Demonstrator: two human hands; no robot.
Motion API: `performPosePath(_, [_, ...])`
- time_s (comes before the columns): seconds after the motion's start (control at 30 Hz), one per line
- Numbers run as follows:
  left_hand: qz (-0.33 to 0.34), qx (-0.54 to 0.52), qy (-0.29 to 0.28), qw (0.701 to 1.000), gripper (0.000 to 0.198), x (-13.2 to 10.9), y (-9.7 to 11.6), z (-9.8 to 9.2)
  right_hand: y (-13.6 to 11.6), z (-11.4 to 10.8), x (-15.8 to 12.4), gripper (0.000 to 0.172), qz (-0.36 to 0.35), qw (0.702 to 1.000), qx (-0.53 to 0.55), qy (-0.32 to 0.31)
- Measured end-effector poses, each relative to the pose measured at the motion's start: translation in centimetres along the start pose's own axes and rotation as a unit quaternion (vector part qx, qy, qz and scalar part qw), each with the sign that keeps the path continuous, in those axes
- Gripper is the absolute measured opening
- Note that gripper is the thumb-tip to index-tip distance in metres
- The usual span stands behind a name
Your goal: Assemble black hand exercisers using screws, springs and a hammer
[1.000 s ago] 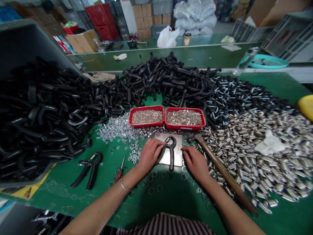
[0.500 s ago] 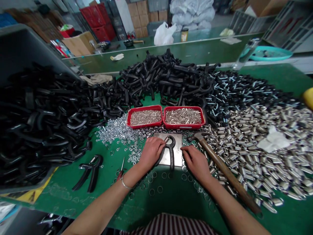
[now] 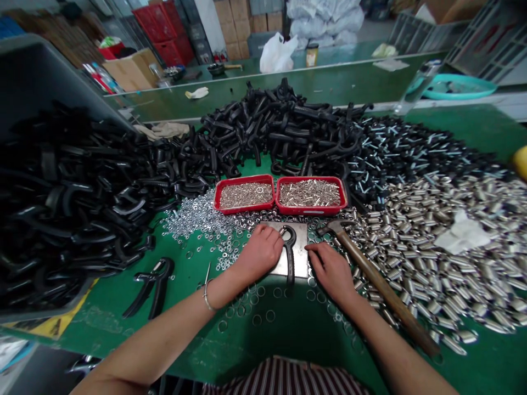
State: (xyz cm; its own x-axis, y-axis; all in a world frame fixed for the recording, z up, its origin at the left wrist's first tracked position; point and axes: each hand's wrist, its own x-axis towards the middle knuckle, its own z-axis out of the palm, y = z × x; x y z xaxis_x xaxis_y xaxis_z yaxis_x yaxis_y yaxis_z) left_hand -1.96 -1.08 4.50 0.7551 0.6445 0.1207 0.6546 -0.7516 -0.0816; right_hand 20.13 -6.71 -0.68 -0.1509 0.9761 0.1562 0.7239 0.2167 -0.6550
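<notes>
A black hand grip strengthener [image 3: 290,258] lies on a square metal plate [image 3: 301,260] in front of me. My left hand [image 3: 265,249] is closed over its left side and hides the left handle; the curled top and right handle show. Beside the plate's right edge rests my right hand [image 3: 331,269], holding nothing, its index finger stretched toward the edge. Just to the right of that hand lies a hammer [image 3: 374,280] with a wooden handle. A second hand grip strengthener [image 3: 154,288], with its spring fitted, lies at the left. The tip of a screwdriver [image 3: 208,271] shows behind my left wrist.
Two red trays [image 3: 247,208] of small metal parts stand beyond the plate. Black handles [image 3: 284,126] are heaped behind them and fill a grey bin [image 3: 45,60] at left. Springs [image 3: 411,236] cover the right side. Washers [image 3: 197,216] and rings [image 3: 257,319] lie scattered.
My left hand has shifted slightly up, its fingers more curled, and now covers the left handle. The right hand stays by the plate.
</notes>
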Motion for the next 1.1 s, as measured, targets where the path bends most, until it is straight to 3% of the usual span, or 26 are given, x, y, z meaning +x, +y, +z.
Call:
performPosePath(0.1, [-0.001,-0.005,0.001,1.0,0.028,0.1,0.0,0.1,0.0,0.0,0.0,0.022,-0.001,1.0,0.001,0.002])
performPosePath(0.33, [-0.077,-0.072,0.047,0.993,0.026,-0.3,-0.5,1.1,0.1,0.0,-0.1,0.021,-0.003,1.0,0.0,0.004])
performPosePath(0.63, [-0.031,-0.021,0.026,0.999,0.025,-0.5,-0.4,1.1,0.1,0.0,0.1,0.021,-0.006,1.0,0.004,0.001])
performPosePath(0.87, [-0.032,-0.026,0.01,0.999,0.027,-0.3,-0.2,0.7,0.1,0.0,0.0,0.022,-0.004,1.0,0.002,0.001])
performPosePath(1.1, [-0.043,-0.028,0.025,0.998,0.023,-0.4,-0.1,1.7,0.2,0.1,0.1,0.021,-0.004,1.0,0.0,0.004])
